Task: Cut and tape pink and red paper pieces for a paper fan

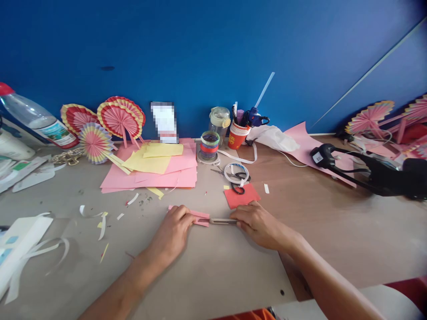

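My left hand [176,224] presses a folded pink paper strip [201,218] to the table, fingers closed on it. In my right hand [258,222] is a slim beige utility knife [222,221], pinched at its right end. The knife's left end lies between the layers of the pink strip, where its blade shows in part. Just beyond my right hand is a red paper piece [242,196], with black-handled scissors [237,188] and a white tape roll [236,172] behind it.
Pink sheets [150,180] with yellow paper [150,160] on top lie at the back. Folded paper fans [121,118] and a plastic bottle [43,120] stand left. A red cup [237,137] holds pens and a glue gun [255,119]. At right lies a black headset-like device [367,173].
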A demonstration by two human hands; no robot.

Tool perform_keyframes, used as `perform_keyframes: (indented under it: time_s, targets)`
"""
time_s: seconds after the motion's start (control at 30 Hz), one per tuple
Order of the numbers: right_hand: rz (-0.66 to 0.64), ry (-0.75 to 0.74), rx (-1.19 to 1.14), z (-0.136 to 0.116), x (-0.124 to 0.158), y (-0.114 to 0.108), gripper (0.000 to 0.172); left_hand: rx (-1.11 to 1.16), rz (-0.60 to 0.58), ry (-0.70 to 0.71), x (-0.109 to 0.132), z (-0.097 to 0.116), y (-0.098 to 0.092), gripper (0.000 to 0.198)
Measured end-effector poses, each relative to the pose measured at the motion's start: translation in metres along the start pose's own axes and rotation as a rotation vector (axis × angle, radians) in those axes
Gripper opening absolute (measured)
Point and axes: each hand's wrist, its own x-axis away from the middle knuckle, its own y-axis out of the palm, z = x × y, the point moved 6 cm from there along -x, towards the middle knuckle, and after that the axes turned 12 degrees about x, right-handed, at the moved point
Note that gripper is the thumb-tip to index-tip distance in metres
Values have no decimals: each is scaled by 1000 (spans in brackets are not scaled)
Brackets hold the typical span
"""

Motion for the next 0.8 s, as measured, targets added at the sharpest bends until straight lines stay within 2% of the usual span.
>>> perform_keyframes:
  time_s: [0.27,0.57,0.7,0.8]
  targets:
    - [-8,-31,64,1,1,2,36,-8,-17,-64,0,-7,1,23]
    - [42,-127,10,3,3,0,35,-86,-12,-75,2,-7,3,21]
    - [19,-149,106,1,3,5,37,-62,54,-50,2,-3,1,25]
    - [29,-165,223,-2,5,9,38,-51,37,-34,2,1,5,33]
